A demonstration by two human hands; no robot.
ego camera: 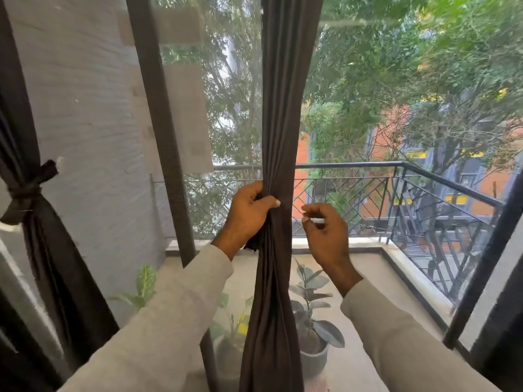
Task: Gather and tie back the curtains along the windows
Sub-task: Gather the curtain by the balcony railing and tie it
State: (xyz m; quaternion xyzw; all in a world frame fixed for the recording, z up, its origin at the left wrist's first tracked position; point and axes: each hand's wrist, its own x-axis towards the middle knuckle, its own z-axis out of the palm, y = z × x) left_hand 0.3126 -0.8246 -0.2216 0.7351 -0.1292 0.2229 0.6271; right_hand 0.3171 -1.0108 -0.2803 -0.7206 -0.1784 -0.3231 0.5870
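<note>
the left hand (249, 212) grips the dark brown curtain (283, 137) at mid-height, fingers and thumb curled round the fabric so it bunches into one narrow column hanging in front of the window. a short dark end of cloth sticks out below that hand. the right hand (325, 230) hovers just beside the curtain, to its right, apart from it, with fingers loosely curled and thumb and forefinger close together; i cannot tell whether they pinch anything. at the far left a second curtain (48, 236) is already gathered and knotted with a dark tie (27, 193). behind the glass, two potted plants (311, 321) stand on the balcony floor, and a black metal railing (396, 193) runs along its edge.
</note>
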